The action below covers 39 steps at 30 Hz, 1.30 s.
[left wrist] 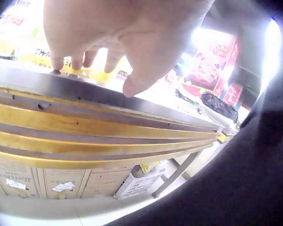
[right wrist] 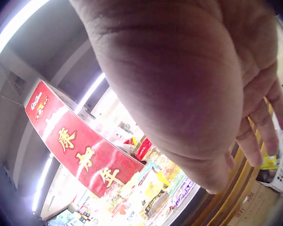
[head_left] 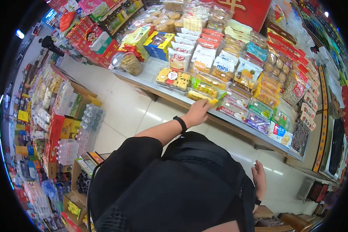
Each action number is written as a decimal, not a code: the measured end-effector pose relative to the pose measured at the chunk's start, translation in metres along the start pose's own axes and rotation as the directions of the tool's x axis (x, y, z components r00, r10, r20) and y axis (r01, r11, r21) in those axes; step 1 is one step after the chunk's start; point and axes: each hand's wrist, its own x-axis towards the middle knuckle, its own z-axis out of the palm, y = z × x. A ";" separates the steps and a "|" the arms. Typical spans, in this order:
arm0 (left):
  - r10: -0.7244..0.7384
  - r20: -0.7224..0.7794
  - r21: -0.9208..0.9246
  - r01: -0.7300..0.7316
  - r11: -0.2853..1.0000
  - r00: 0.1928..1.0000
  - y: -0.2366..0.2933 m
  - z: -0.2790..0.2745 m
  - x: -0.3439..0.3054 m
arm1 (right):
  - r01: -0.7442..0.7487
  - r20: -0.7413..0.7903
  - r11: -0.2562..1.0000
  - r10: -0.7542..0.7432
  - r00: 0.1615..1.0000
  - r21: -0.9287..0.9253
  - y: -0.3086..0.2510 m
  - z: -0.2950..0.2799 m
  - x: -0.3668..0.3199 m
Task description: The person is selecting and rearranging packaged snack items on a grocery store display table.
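Observation:
My left hand (head_left: 198,113), a black band at its wrist, reaches to the front edge of a display counter (head_left: 166,97). Its fingertips are at a yellow snack package (head_left: 199,96) in the front row. Seen from the left wrist, the fingers point down over the metal edge, spread slightly, with the thumb (left wrist: 132,87) apart from them. Left of that package lies a clear tray of biscuits (head_left: 174,79); to its right are flat red boxes (head_left: 232,109). Away from the counter, my right hand (head_left: 260,179) hangs low at my side, fingers loosely extended, holding nothing.
Bagged snacks marked "mini" (head_left: 203,58) and a blue-yellow box (head_left: 158,45) stand farther back on the counter. A red sign (right wrist: 85,146) rises behind. Bottled drink packs (head_left: 91,121) are stacked on the left floor. Cardboard boxes (left wrist: 61,181) sit beneath the counter.

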 end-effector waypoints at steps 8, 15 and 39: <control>0.039 0.034 -0.004 -0.039 0.999 0.999 0.000 -0.009 -0.008 | -0.033 -0.033 0.999 0.033 0.999 0.001 0.006 0.004 -0.016; -0.014 0.012 -0.170 0.016 0.985 1.000 -0.002 -0.015 -0.018 | -0.088 0.004 0.994 0.088 0.996 0.059 -0.005 0.009 -0.022; -0.864 -0.173 -0.091 0.866 0.492 0.473 -0.210 -0.117 0.009 | -0.035 -0.033 0.998 0.036 0.999 0.045 -0.060 0.027 0.022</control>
